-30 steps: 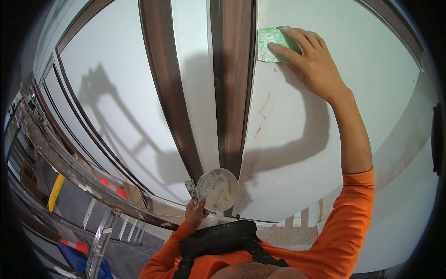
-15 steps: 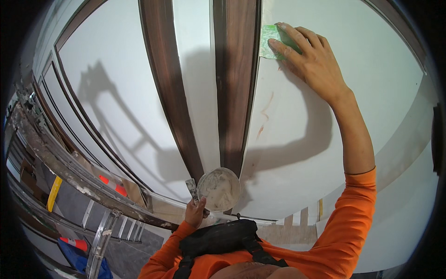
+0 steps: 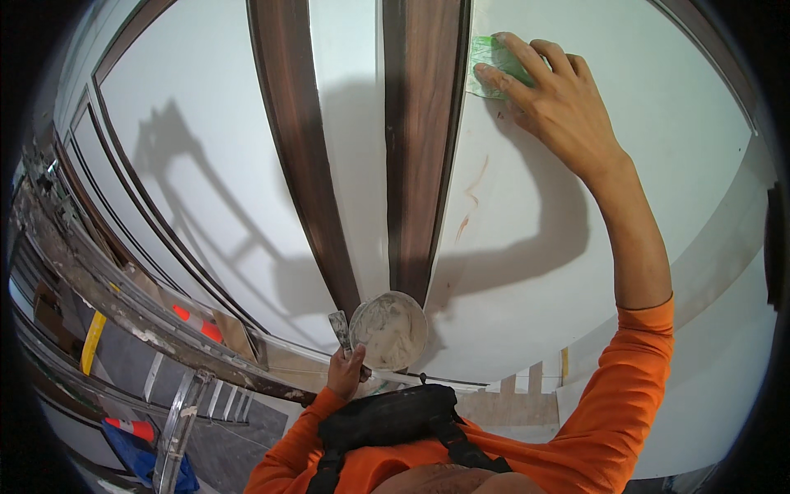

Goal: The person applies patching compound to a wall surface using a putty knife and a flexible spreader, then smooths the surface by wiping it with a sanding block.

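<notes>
Raised against the white wall panel (image 3: 527, 206), my right hand (image 3: 559, 103) grips a thin green scraper (image 3: 489, 76) with its fingers and thumb. The scraper lies on the panel right beside the dark wood strip (image 3: 426, 148). Low in the view, my left hand (image 3: 347, 372) is closed around a putty knife (image 3: 340, 328), whose smeared blade points up. Touching that hand is a round tub (image 3: 423, 321) with pale, paste-like filler (image 3: 387, 333) inside; how the tub is supported is hidden. Reddish-brown marks (image 3: 471, 200) run down the panel below the scraper.
Another dark wood strip (image 3: 292, 140) stands to the left. A paint-spattered rail (image 3: 156, 337) curves across the lower left. Beyond it are a metal ladder (image 3: 177, 428), orange cones (image 3: 132, 428) and a yellow bar (image 3: 93, 342). A black chest bag (image 3: 387, 416) hangs on me.
The view has shifted slightly. My right hand holds the green scraper at almost the same spot by the wood strip, its angle a little changed. My left hand keeps the putty knife beside the tub.
</notes>
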